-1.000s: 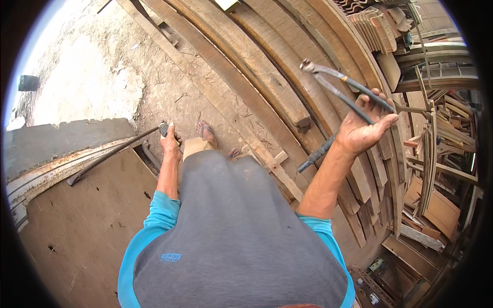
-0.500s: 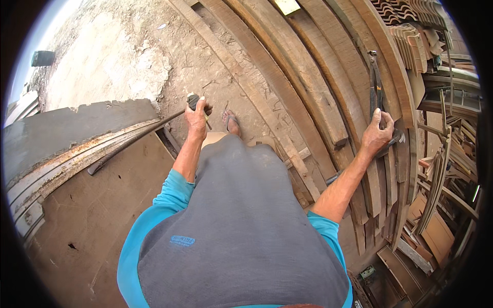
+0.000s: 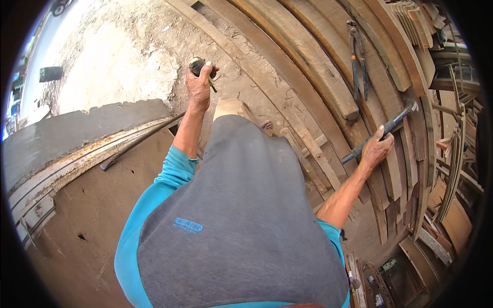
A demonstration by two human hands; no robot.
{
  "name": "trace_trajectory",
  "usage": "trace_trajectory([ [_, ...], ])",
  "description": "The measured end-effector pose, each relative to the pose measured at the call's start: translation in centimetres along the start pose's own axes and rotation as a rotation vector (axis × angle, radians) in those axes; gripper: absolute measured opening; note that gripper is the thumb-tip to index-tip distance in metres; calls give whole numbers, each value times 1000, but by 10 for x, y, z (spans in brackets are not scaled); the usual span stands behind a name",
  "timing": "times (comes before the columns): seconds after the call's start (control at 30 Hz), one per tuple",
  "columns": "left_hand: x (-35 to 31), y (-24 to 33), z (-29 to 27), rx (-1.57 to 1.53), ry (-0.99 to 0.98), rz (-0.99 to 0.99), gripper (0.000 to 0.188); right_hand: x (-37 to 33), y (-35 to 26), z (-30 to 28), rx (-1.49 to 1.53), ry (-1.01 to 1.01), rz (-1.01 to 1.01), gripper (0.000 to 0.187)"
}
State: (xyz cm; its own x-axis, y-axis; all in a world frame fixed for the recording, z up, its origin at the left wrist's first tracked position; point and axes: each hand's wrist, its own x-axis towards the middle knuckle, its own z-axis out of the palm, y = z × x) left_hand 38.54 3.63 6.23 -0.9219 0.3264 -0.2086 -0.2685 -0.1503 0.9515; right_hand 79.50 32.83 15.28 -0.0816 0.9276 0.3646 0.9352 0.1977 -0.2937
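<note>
Pincers (image 3: 358, 56) now lying on planks (image 3: 308, 66), right hand (image 3: 376, 150) closed around stiff, heavy hammer (image 3: 382, 128) mid-handle, left hand (image 3: 198, 84) clenching small dark tool (image 3: 197, 65).

Hammer and a small dark tool in our hands

Our right hand (image 3: 376, 149) grips the dark-handled hammer (image 3: 382, 130), slanted across the planks (image 3: 313, 56); our left hand (image 3: 198, 88) clasps the dark tool (image 3: 197, 65).
</note>
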Motion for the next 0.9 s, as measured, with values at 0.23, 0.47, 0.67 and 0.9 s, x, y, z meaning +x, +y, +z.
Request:
trace_trajectory([
  [0.23, 39, 8, 43, -130, -179, -28, 21, 9, -15, -11, 75, 1, 116, 41],
  [0.47, 88, 34, 54, -131, -419, -83, 22, -42, -95, -47, 537, 204, 294, 38],
  [0.67, 122, 14, 74, -17, -665, -221, 20, -90, -202, -39, 1044, -143, 340, 25],
  [0.9, 132, 10, 87, 222, -837, -222, 28, -112, -259, -19, 1033, -398, 372, 21],
])
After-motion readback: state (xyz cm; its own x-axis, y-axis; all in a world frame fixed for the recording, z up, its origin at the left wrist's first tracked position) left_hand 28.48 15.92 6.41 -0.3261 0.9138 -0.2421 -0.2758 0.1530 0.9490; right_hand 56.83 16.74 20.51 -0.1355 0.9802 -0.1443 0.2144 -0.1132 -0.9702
